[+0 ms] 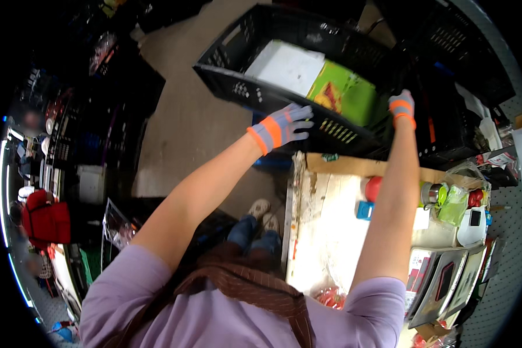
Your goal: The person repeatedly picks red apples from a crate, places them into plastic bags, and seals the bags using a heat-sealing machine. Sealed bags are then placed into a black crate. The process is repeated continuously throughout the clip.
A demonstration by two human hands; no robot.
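A black plastic crate (287, 93) with slotted walls lies before me, somewhat tilted. Inside it are a white cardboard piece (286, 66) and a green printed box (346, 93) with a fruit picture. My left hand (287, 126), in a grey and orange glove, is at the crate's near wall with its fingers spread; nothing shows in it. My right hand (402, 106), gloved alike, has its fingers curled at the crate's right end, where they seem to grip the dark rim; the fingertips are partly hidden.
A lit worktable (326, 226) stands at my right, bearing a blue box (365, 210), a metal cup (431, 194), bagged red produce (330, 297) and a scale (443, 280). More dark crates (456, 39) are beyond. A person in red (45, 219) is far left.
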